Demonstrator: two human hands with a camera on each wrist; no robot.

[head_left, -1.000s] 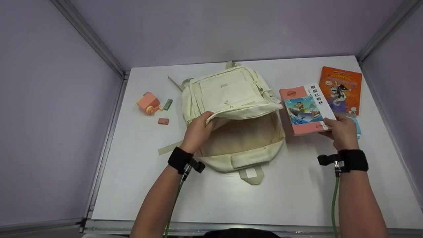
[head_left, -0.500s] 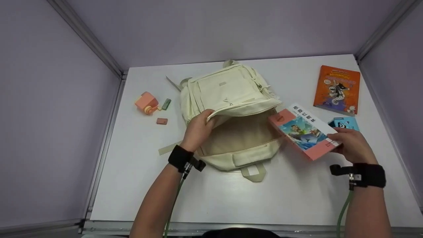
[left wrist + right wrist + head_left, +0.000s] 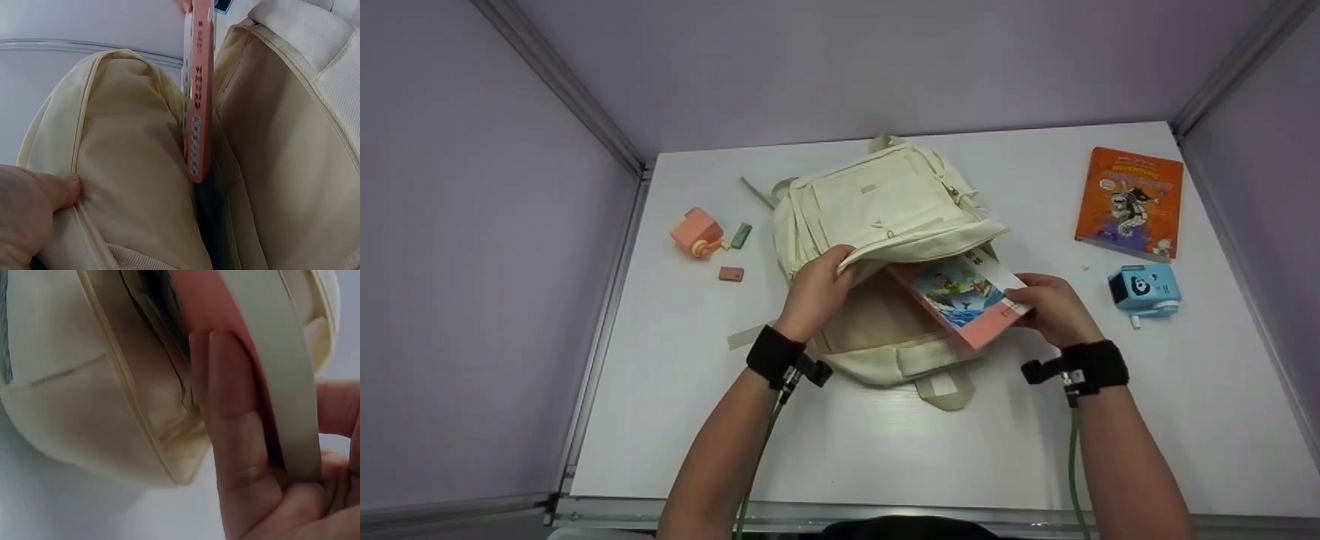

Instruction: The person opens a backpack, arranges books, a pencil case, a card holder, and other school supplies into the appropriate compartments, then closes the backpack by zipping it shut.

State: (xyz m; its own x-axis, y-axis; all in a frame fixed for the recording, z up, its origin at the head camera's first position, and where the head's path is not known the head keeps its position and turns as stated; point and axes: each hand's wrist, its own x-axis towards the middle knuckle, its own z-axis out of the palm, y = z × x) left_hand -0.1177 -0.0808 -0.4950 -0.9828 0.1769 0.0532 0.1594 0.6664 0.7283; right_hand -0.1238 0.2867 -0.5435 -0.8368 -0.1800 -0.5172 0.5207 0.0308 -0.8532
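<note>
Right grip point(image 3: 1054, 309) holds one book point(image 3: 962, 292), seemingly partly inside one backpack point(image 3: 877, 202).

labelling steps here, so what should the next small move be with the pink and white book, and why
Probably slide the book deeper into the backpack with the right hand: its leading end is inside the opening, the end that hand grips sticks out, and the left hand holds the flap up.

Orange book point(image 3: 1129, 202): "ADVENTURE" on cover; other lines too small. Pink book point(image 3: 960, 292): Chinese characters on cover and spine, too blurred to read.
</note>
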